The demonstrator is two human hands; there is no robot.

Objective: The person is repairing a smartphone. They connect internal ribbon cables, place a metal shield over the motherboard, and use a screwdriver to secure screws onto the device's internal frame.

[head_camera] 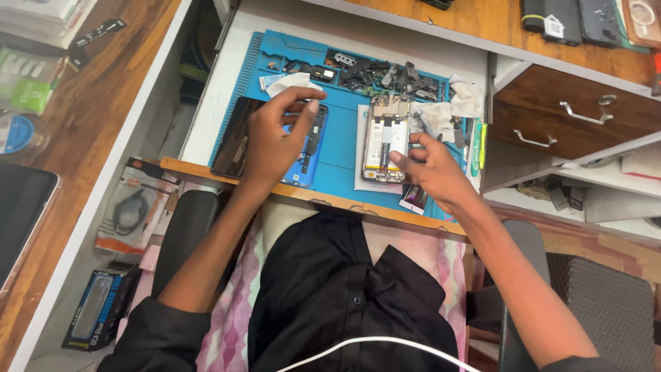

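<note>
Two bare hands work over a blue repair mat (341, 148) that lies on a pulled-out white shelf, seen from the head camera. On the mat's right half lies an opened phone (385, 138), back cover off, its battery and board showing, resting on a white sheet. The right hand (432, 172) sits at the phone's lower right edge, fingers loosely curled with the fingertips (399, 158) touching the phone body; whether it actually pinches anything I cannot tell. The left hand (275, 134) hovers over the mat's left half, fingers bent and spread, index and thumb reaching toward a blue back cover (311, 148) lying flat beneath it; it grips nothing I can make out. Just left of that cover, at the mat's left edge, lies a dark screen panel (231, 141). Along the mat's far edge sits a scatter of small dark parts (385, 76), with crumpled white wipes (465, 100) at the far right corner.
</note>
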